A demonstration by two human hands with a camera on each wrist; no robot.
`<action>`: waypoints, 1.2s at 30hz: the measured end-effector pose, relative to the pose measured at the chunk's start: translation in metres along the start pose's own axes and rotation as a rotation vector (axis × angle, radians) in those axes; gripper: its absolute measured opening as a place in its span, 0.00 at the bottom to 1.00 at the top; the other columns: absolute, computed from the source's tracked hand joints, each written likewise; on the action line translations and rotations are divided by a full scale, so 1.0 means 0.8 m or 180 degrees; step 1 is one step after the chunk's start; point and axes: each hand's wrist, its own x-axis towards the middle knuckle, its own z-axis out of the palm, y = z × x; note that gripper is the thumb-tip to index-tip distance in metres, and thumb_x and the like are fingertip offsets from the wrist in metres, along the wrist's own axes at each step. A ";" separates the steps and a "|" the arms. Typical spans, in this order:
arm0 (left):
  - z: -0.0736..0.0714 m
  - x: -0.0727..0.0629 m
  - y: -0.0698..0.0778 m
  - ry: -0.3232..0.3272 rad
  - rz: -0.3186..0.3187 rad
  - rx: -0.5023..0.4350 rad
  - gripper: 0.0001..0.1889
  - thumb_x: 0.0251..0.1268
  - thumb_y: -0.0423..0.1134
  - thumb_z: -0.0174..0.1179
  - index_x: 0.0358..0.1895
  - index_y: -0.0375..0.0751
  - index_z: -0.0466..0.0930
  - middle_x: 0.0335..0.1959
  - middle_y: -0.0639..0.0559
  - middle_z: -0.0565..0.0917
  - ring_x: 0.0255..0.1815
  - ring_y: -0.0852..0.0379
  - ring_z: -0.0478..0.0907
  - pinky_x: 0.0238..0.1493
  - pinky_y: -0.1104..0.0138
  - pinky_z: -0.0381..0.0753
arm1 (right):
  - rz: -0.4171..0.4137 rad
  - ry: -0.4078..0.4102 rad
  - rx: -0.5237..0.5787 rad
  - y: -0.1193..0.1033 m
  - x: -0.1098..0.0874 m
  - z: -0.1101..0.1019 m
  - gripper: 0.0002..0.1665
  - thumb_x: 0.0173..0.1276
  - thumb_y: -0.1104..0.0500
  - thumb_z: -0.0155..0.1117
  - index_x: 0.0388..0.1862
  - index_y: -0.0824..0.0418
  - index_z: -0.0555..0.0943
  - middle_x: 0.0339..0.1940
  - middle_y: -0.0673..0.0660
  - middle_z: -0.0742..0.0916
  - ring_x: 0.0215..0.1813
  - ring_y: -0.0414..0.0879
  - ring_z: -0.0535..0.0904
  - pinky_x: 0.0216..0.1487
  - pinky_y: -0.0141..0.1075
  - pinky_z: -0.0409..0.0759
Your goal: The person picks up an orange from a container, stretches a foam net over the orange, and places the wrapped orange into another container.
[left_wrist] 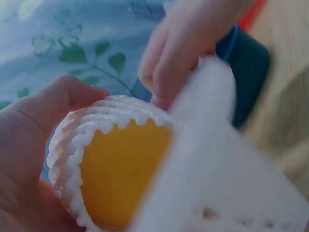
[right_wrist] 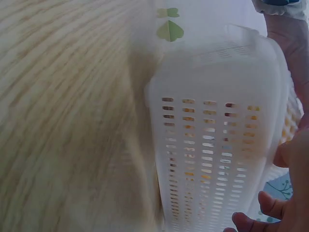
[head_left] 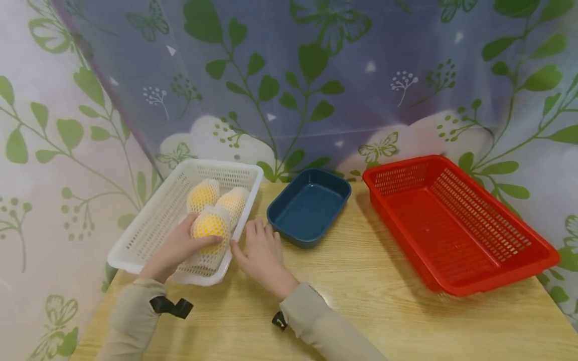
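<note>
In the head view my left hand (head_left: 178, 248) holds a yellow fruit (head_left: 210, 228) in a white foam net, over the near end of the white basket (head_left: 122, 253). Thumb and fingers lie on either side of it. The left wrist view shows the fruit's bare orange-yellow end (left_wrist: 125, 169) inside the net's scalloped edge (left_wrist: 140, 108). Two more netted fruits (head_left: 203, 194) lie behind it in the basket. My right hand (head_left: 262, 253) is at the basket's right rim with fingers loosely bent and nothing held; whether it touches the rim is unclear.
A dark blue tub (head_left: 309, 239) stands just beyond my right hand, with no contents visible. At the right is a large red basket (head_left: 456, 245) with slotted sides. All stand on a wood-grain table (head_left: 361, 311), with a leaf-patterned cloth (head_left: 280, 110) behind.
</note>
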 end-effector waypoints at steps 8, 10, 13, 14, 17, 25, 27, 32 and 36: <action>0.006 0.023 -0.024 -0.0110 -0.0173 0.0333 0.49 0.57 0.57 0.69 0.72 0.34 0.53 0.57 0.36 0.73 0.51 0.44 0.75 0.47 0.57 0.77 | 0.0089 -0.0154 -0.0086 -0.009 0.005 0.007 0.21 0.74 0.38 0.45 0.42 0.55 0.70 0.39 0.52 0.75 0.36 0.46 0.69 0.35 0.36 0.64; 0.009 0.025 -0.024 -0.0095 -0.0134 0.0515 0.50 0.58 0.57 0.68 0.73 0.32 0.51 0.58 0.33 0.73 0.53 0.42 0.75 0.50 0.54 0.77 | 0.0089 -0.0137 -0.0115 -0.010 0.005 0.007 0.22 0.73 0.37 0.45 0.42 0.55 0.69 0.40 0.52 0.75 0.37 0.46 0.69 0.35 0.37 0.65; 0.012 0.027 -0.026 -0.0040 -0.0077 0.0835 0.52 0.58 0.56 0.67 0.74 0.28 0.48 0.62 0.28 0.70 0.57 0.36 0.73 0.55 0.47 0.75 | 0.0087 -0.0130 -0.0112 -0.012 0.005 0.007 0.23 0.72 0.36 0.46 0.41 0.54 0.69 0.39 0.52 0.75 0.36 0.47 0.69 0.35 0.37 0.65; 0.014 0.027 -0.027 -0.0010 -0.0059 0.0978 0.53 0.58 0.57 0.67 0.74 0.27 0.47 0.63 0.25 0.69 0.59 0.34 0.72 0.56 0.45 0.74 | 0.0087 -0.0135 -0.0111 -0.012 0.004 0.007 0.23 0.72 0.35 0.46 0.41 0.54 0.68 0.39 0.52 0.74 0.36 0.47 0.69 0.35 0.37 0.65; 0.021 0.027 -0.030 0.0082 0.0009 0.1363 0.56 0.57 0.57 0.67 0.74 0.24 0.45 0.64 0.18 0.64 0.60 0.25 0.70 0.56 0.39 0.73 | 0.0100 -0.0148 -0.0123 -0.012 0.004 0.007 0.23 0.72 0.36 0.46 0.40 0.55 0.68 0.38 0.52 0.74 0.36 0.47 0.69 0.34 0.37 0.65; 0.039 0.027 -0.034 0.0185 0.0052 0.2026 0.54 0.56 0.47 0.67 0.74 0.20 0.41 0.60 0.11 0.61 0.38 0.30 0.77 0.36 0.44 0.81 | 0.0101 -0.0307 -0.0275 -0.016 0.002 0.001 0.25 0.75 0.35 0.42 0.43 0.55 0.69 0.37 0.53 0.74 0.36 0.48 0.70 0.34 0.38 0.66; 0.041 0.027 -0.032 0.0139 0.0019 0.2048 0.53 0.56 0.45 0.67 0.74 0.20 0.42 0.59 0.12 0.62 0.35 0.34 0.77 0.33 0.46 0.82 | 0.0083 -0.0313 -0.0368 -0.017 0.002 0.000 0.25 0.75 0.35 0.42 0.43 0.55 0.70 0.37 0.54 0.75 0.36 0.48 0.71 0.34 0.38 0.66; 0.040 0.026 -0.030 0.0052 -0.0032 0.2085 0.54 0.60 0.47 0.65 0.75 0.23 0.36 0.62 0.11 0.58 0.33 0.35 0.78 0.32 0.47 0.82 | 0.0031 -0.0266 -0.0563 -0.017 0.002 0.001 0.26 0.76 0.35 0.41 0.42 0.55 0.72 0.37 0.54 0.76 0.35 0.49 0.71 0.33 0.39 0.66; 0.037 0.022 -0.031 0.0035 0.0012 0.2090 0.53 0.62 0.53 0.62 0.76 0.25 0.39 0.60 0.13 0.62 0.33 0.37 0.77 0.32 0.47 0.82 | 0.0069 -0.0340 -0.0610 -0.016 0.000 0.002 0.27 0.77 0.34 0.39 0.41 0.55 0.73 0.38 0.54 0.75 0.36 0.49 0.71 0.34 0.39 0.66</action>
